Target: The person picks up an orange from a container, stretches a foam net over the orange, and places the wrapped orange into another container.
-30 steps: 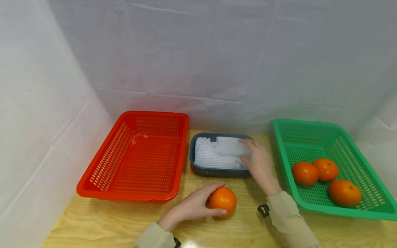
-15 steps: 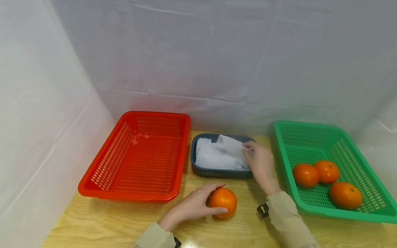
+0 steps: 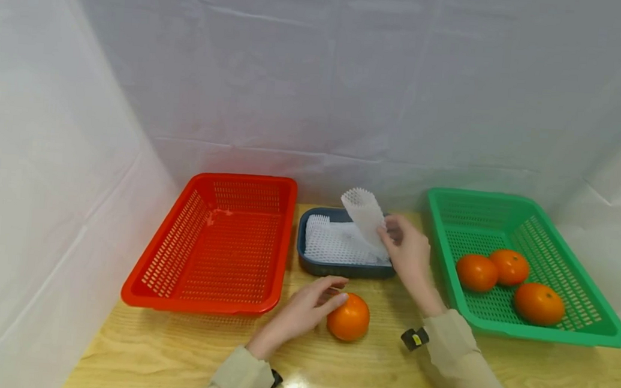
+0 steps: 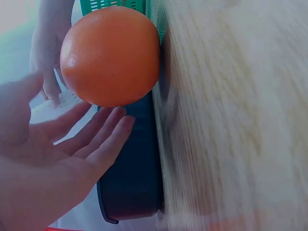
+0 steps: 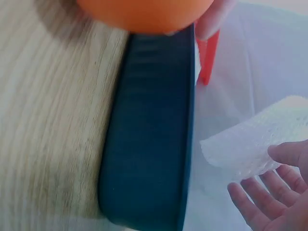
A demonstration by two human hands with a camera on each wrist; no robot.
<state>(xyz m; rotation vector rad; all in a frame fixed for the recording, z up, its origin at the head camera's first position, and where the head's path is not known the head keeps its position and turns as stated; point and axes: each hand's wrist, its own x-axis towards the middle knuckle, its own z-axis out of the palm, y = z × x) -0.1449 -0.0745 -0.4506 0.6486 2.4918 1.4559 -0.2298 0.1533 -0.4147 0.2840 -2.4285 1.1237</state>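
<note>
My right hand (image 3: 410,249) pinches a white foam fruit net (image 3: 364,217) between thumb and fingers, lifted above a dark blue tray (image 3: 345,271). In the right wrist view the foam net (image 5: 260,137) looks like a tube, clear of the tray's rim. More white foam nets (image 3: 334,244) lie in the tray. Just in front of it, an orange fruit (image 3: 349,318) sits on the wooden table. My left hand (image 3: 305,308) is at the fruit's left side with relaxed fingers. The left wrist view shows its fingertips (image 4: 126,122) right by the fruit.
A red basket (image 3: 202,308) stands to the left of the tray. On the right is a green basket (image 3: 544,334) with three orange fruits (image 3: 539,304) in it. White sheeting (image 3: 317,98) encloses the table at the back and sides.
My right hand has picked up one foam net from the tray and raised it. My left hand has loosened from the orange fruit, its thumb moving up; the fruit stays in place.
</note>
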